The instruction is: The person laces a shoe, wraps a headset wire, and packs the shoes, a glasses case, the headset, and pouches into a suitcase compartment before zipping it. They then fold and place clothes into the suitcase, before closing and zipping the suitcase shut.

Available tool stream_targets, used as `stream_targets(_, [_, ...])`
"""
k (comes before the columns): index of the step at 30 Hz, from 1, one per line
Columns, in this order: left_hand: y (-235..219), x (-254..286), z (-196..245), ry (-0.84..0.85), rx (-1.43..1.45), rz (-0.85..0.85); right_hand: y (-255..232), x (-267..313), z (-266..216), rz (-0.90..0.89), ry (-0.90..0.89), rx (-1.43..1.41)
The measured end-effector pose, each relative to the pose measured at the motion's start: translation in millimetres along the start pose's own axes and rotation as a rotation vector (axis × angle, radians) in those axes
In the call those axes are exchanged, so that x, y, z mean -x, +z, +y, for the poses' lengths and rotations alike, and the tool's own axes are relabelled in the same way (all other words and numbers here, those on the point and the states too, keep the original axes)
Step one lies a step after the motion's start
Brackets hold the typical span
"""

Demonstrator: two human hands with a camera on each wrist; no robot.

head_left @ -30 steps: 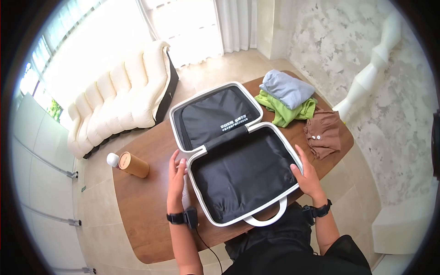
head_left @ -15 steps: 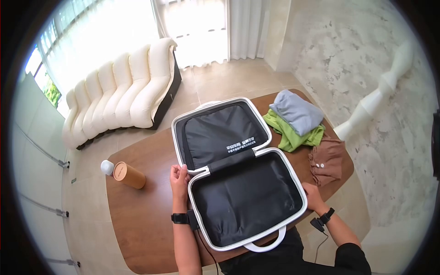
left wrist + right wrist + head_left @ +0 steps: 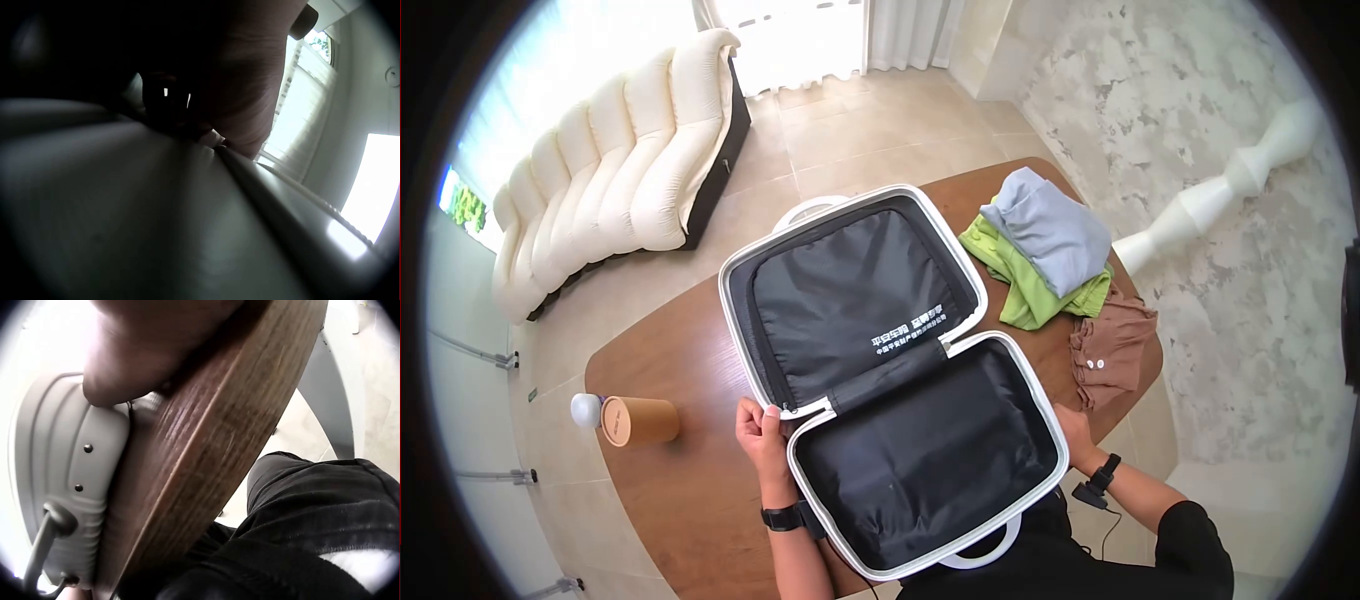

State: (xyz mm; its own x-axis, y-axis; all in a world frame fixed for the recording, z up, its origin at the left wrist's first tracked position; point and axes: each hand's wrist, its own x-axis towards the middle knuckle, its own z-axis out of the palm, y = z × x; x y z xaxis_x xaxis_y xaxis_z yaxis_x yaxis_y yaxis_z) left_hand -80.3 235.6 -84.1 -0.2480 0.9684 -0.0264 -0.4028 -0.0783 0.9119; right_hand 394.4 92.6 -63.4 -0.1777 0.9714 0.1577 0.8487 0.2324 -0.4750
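Sitting on the big brown bench (image 3: 685, 500) is a white suitcase (image 3: 920, 450), wide open and black inside, with soft clothes (image 3: 1050, 235) near it. Of the hands, the left hand (image 3: 762, 440) is curled at its side and the right hand (image 3: 1078, 435) touches the other side, but I cannot tell if they grip it
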Motion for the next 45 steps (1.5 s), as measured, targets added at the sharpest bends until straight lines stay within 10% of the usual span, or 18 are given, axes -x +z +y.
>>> stream_targets(22, [-6,-7,-8,0.044,-0.042,-0.05,7,-1,1,0.134,-0.043,-0.038])
stream_targets(28, [-5,-7,-9,0.02,-0.041,-0.037,5,4,-13,0.265,0.224,-0.053])
stream_targets(32, [-2,-5,-6,0.001,-0.031,-0.038,8,82,-1,0.477,0.442,-0.214])
stream_targets(35, [3,-6,-5,-0.011,0.009,-0.031,3,164,20,0.491,0.418,0.209])
stream_targets(40, [-1,-5,-8,-0.067,0.103,-0.056,87,277,98,-0.519,1.243,-0.539])
stream_targets(42, [0,-2,-2,-0.091,0.121,-0.074,123,275,100,-1.146,0.346,-0.108])
stream_targets(45, [-1,-1,-2,-0.099,0.118,-0.09,156,258,96,-1.15,0.318,-0.144])
